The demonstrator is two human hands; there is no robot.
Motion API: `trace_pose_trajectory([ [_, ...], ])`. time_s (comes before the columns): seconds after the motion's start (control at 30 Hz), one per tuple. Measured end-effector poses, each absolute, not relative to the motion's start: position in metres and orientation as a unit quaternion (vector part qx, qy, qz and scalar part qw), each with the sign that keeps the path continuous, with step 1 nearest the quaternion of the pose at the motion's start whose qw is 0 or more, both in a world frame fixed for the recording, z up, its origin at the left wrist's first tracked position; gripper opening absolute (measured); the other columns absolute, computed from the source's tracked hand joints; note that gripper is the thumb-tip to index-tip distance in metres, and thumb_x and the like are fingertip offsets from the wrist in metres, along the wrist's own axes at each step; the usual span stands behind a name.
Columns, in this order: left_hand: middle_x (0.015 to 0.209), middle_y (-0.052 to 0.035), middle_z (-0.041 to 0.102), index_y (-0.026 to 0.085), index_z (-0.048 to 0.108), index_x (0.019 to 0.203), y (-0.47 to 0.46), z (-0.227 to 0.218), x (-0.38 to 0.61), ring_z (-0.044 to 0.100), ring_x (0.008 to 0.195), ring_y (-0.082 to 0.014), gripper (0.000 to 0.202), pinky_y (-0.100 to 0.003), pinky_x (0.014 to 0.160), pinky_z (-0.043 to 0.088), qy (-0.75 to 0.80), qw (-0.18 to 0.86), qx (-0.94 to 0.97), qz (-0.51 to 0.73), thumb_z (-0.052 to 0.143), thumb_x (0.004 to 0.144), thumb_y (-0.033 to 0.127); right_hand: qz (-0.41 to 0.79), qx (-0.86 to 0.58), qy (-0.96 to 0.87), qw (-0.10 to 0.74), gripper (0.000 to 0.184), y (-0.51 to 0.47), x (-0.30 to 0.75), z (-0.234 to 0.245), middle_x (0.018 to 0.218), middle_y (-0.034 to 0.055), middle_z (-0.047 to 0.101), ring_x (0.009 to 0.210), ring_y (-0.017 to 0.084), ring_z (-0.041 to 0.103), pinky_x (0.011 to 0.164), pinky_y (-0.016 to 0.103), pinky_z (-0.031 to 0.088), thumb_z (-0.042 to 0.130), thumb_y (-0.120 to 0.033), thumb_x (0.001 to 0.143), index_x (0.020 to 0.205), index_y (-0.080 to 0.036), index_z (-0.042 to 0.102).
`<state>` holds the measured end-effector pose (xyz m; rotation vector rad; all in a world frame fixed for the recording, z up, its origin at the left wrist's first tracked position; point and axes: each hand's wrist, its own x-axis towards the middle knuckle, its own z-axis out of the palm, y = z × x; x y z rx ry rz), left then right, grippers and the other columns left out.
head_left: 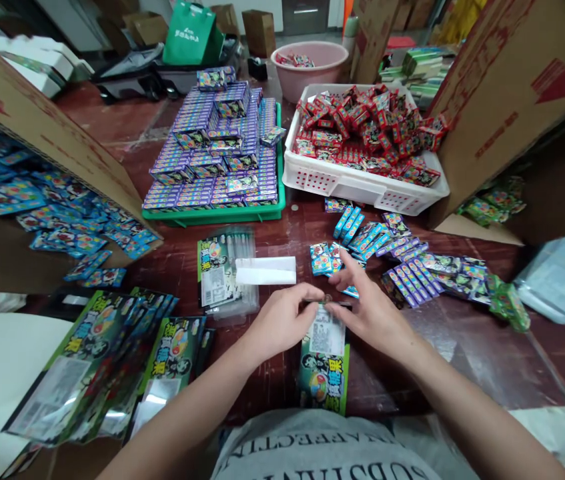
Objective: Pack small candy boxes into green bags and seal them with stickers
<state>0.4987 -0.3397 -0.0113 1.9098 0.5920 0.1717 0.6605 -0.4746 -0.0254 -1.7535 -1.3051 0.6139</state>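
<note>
Around our hands, a green plastic tray (212,217) of neatly rowed purple boxes stands at eleven o'clock and a white perforated basket (329,183), heaped with red packets, at about half past twelve; together they close off the far side. Brown corrugated cartons wall us in at ten (69,143) and two (499,93), red arrows printed on both. Glossy blue boxes (320,259) lie near one o'clock; a stack of clear-fronted bags (215,267) sits at nine-thirty under a white strip (266,271). Our flat, shiny printed bag (325,373) lies at six, showing 糖果. Our left hand (289,312) curls thumb and forefinger at its top edge; our right (375,308) spreads its fingers, thumb at that edge. We cannot tell whether either pinches it. Our grey shirt (312,443) reads "SUBSTAN".
</note>
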Motion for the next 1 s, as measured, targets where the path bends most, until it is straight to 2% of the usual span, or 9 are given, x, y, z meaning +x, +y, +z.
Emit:
trace_pose_trajectory([
  [0.13,0.110,-0.0090,0.075,0.021,0.062,0.121,-0.342,-0.013,0.493,0.072,0.100,-0.0233,0.036,-0.037,0.088,0.056,0.242,0.591,0.762,0.108,0.060,0.086,0.019,0.144,-0.700,-0.598,0.363,0.082,-0.480,0.649,-0.021,0.111,0.0040,0.071,0.109,0.031,0.060,0.105,0.061,0.035,0.059,-0.023,0.096,0.160,-0.040,0.011],
  [0.3,0.109,-0.0086,0.074,0.022,0.067,0.115,-0.337,-0.019,0.492,0.071,0.099,-0.0244,0.037,-0.038,0.088,0.056,0.213,0.597,0.768,0.089,0.071,0.079,0.021,0.193,-0.695,-0.599,0.346,0.083,-0.476,0.643,-0.022,0.111,0.0023,0.073,0.111,0.029,0.060,0.108,0.062,0.031,0.054,-0.023,0.099,0.161,-0.038,0.001],
  [0.37,0.107,-0.0082,0.074,0.021,0.068,0.116,-0.324,-0.021,0.488,0.070,0.097,-0.0236,0.040,-0.039,0.088,0.056,0.205,0.613,0.760,0.071,0.074,0.077,0.022,0.235,-0.682,-0.577,0.383,0.080,-0.480,0.647,-0.023,0.122,0.0056,0.070,0.119,0.030,0.057,0.108,0.060,0.036,0.053,-0.027,0.100,0.161,-0.036,0.003],
  [0.5,0.116,-0.0094,0.069,0.021,0.063,0.129,-0.294,-0.013,0.469,0.069,0.101,-0.0230,0.053,-0.037,0.085,0.058,0.305,0.654,0.680,0.134,0.075,0.078,0.028,0.206,-0.679,-0.408,0.574,0.072,-0.502,0.656,-0.029,0.142,0.0126,0.052,0.123,0.027,0.056,0.104,0.051,0.048,0.057,-0.036,0.098,0.158,-0.034,0.017],
  [0.67,0.145,-0.0078,0.053,0.041,0.031,0.152,-0.325,-0.016,0.452,0.065,0.115,-0.0265,0.080,-0.035,0.077,0.061,0.380,0.715,0.529,0.254,0.071,0.084,0.031,0.203,-0.665,-0.269,0.666,0.079,-0.509,0.638,-0.049,0.144,0.0140,0.043,0.122,0.028,0.058,0.099,0.050,0.054,0.063,-0.040,0.093,0.155,-0.038,0.014],
  [0.77,0.132,-0.0071,0.062,0.034,0.045,0.139,-0.364,-0.036,0.448,0.066,0.111,-0.0240,0.062,-0.034,0.082,0.059,0.384,0.707,0.525,0.279,0.072,0.083,0.030,0.179,-0.649,-0.222,0.705,0.075,-0.495,0.629,-0.056,0.135,0.0132,0.048,0.115,0.026,0.060,0.095,0.046,0.056,0.064,-0.038,0.092,0.152,-0.038,0.018],
  [0.83,0.116,-0.0057,0.066,0.025,0.058,0.110,-0.379,-0.046,0.446,0.067,0.103,-0.0224,0.034,-0.032,0.081,0.058,0.378,0.681,0.579,0.240,0.075,0.082,0.032,0.163,-0.642,-0.222,0.715,0.075,-0.489,0.631,-0.057,0.132,0.0107,0.048,0.106,0.023,0.062,0.089,0.042,0.058,0.065,-0.036,0.091,0.151,-0.039,0.019],
  [0.9,0.118,-0.0059,0.064,0.022,0.055,0.093,-0.382,-0.050,0.448,0.068,0.100,-0.0213,0.027,-0.032,0.083,0.058,0.350,0.676,0.616,0.203,0.077,0.081,0.031,0.205,-0.628,-0.266,0.702,0.082,-0.490,0.635,-0.055,0.134,0.0093,0.047,0.090,0.018,0.064,0.080,0.037,0.059,0.067,-0.034,0.090,0.153,-0.042,0.015],
  [1.0,0.127,-0.0065,0.063,0.025,0.050,0.110,-0.376,-0.046,0.456,0.068,0.106,-0.0206,0.033,-0.037,0.093,0.055,0.301,0.692,0.617,0.224,0.073,0.087,0.027,0.290,-0.598,-0.371,0.648,0.089,-0.500,0.638,-0.051,0.151,0.0108,0.038,0.079,0.014,0.064,0.073,0.034,0.059,0.064,-0.030,0.092,0.157,-0.046,0.004],
])
